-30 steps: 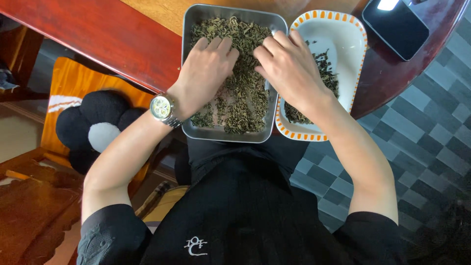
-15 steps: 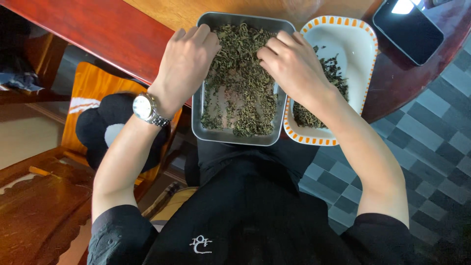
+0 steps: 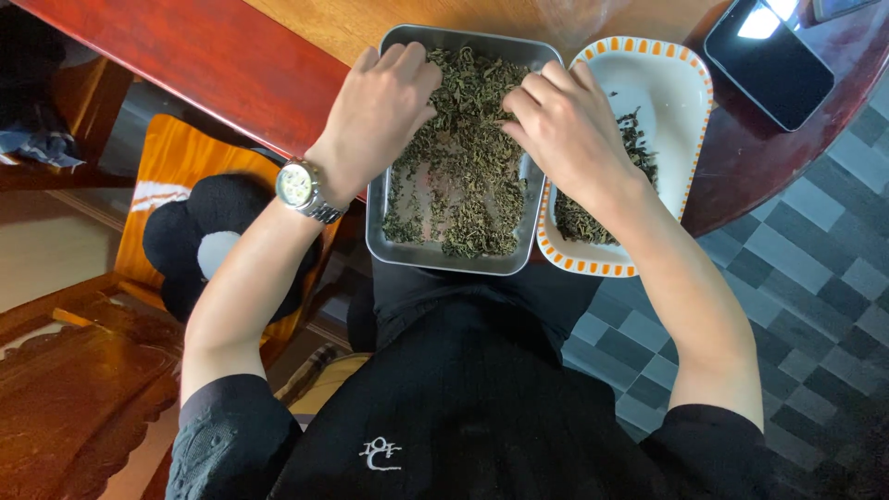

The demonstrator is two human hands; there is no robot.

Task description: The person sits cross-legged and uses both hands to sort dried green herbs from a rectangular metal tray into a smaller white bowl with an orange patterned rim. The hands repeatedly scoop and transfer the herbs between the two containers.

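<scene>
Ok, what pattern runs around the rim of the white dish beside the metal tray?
Orange dashes on white, ringing the dish's rim; clearest in the head view.

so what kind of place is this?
Most likely a home, not a workshop: a polished wooden table, a tiled floor and an orange cushion on a wooden seat. Both hands sort dried leaves in a metal tray beside a phone.

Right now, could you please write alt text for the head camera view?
Two bare hands, left hand and right hand, sift dried green leaves in a rectangular metal tray. Beside it sits an orange-rimmed white oval dish on a wooden table.
</scene>
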